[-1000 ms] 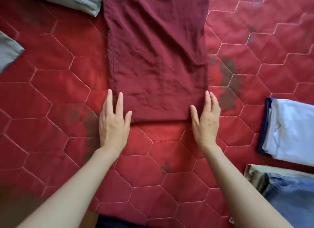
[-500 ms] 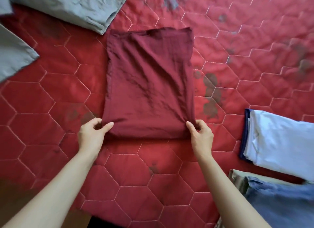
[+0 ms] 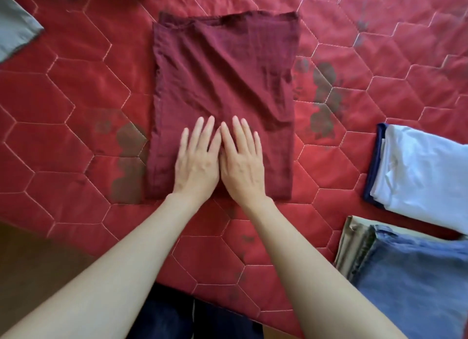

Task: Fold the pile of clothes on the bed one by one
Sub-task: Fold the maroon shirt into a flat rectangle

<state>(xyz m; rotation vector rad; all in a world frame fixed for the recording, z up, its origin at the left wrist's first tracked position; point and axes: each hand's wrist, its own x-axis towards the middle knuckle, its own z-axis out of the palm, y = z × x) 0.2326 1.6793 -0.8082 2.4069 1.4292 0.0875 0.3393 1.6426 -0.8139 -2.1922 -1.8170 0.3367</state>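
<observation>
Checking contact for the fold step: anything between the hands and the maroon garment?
Nothing visible. The left hand and right hand lie flat, side by side, directly on the near half of the maroon garment, fingers straight.

maroon garment (image 3: 222, 68) – red hexagon-stitched quilt (image 3: 76, 106)
</observation>
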